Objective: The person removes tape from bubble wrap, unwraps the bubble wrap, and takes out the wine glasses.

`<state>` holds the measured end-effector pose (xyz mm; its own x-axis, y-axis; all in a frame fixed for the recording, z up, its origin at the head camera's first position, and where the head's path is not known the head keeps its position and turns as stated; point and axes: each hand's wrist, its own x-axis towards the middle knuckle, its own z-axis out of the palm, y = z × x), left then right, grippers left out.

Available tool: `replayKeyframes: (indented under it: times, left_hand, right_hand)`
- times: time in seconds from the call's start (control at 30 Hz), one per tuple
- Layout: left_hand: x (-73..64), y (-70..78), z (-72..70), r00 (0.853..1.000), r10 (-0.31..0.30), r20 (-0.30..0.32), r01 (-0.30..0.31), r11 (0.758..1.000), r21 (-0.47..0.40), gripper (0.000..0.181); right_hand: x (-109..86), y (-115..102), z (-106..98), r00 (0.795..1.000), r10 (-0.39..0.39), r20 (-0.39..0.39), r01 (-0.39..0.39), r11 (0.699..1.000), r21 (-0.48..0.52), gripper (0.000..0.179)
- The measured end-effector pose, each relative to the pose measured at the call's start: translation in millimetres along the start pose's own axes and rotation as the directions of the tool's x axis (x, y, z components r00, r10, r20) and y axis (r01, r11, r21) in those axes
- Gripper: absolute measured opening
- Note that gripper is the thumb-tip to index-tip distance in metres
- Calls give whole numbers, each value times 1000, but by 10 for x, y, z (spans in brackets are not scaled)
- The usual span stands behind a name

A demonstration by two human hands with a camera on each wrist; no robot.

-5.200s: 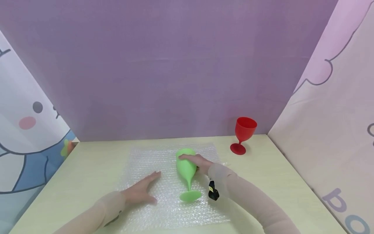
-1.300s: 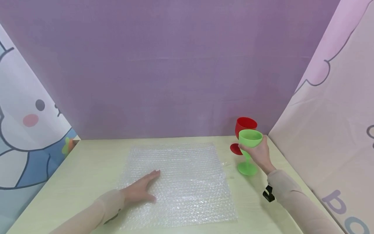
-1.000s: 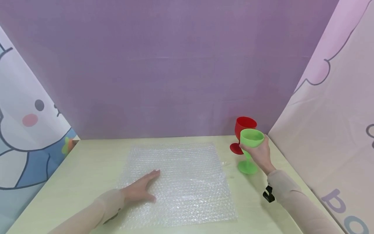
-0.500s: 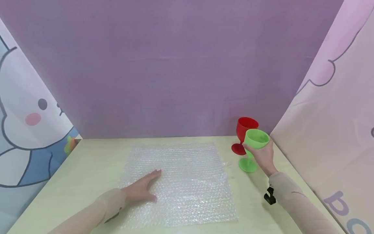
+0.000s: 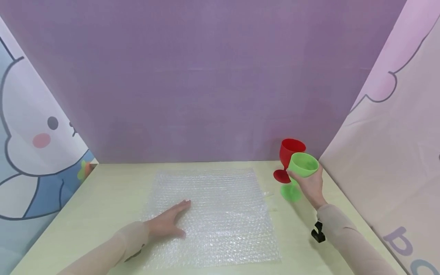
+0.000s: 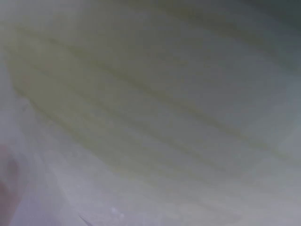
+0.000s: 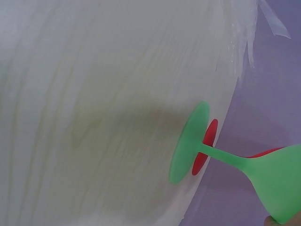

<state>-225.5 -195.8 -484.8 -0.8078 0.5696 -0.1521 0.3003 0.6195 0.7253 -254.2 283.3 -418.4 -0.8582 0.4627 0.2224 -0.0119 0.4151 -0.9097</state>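
My right hand grips a green plastic goblet by its bowl, mouth up and leaning slightly right. Whether its foot touches the table cannot be told. Just behind it a red goblet stands upright, partly hidden by the green one. In the right wrist view, the stem and foot of the green goblet show in front of the red goblet's foot. My left hand rests with spread fingers on the left part of a flat sheet of bubble wrap.
The pale wood-patterned table ends at a purple backdrop. Printed cloth walls rise on both sides, the right wall close to the right hand. A small clear scrap lies beside the bubble wrap.
About five seconds ago the green goblet was over the bubble wrap; the right hand has carried it right, in front of the red one. Lately its bowl has leaned rightward. The left hand stays put.
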Motion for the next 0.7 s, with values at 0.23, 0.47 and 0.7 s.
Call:
replayKeyframes:
  times: [0.23,0.47,0.7]
  left_hand:
    - [-15,31,-14,1000,-3,-6,3,1000,-7,99]
    - [-25,78,-56,1000,-10,26,8,998,63,98]
    - [-51,225,-129,997,80,-8,-76,970,231,87]
  right_hand:
    - [9,-24,16,1000,-14,12,14,1000,-2,92]
    - [16,-21,18,999,0,37,0,1000,-4,96]
    - [-262,-184,-101,995,104,-7,-104,993,-59,110]
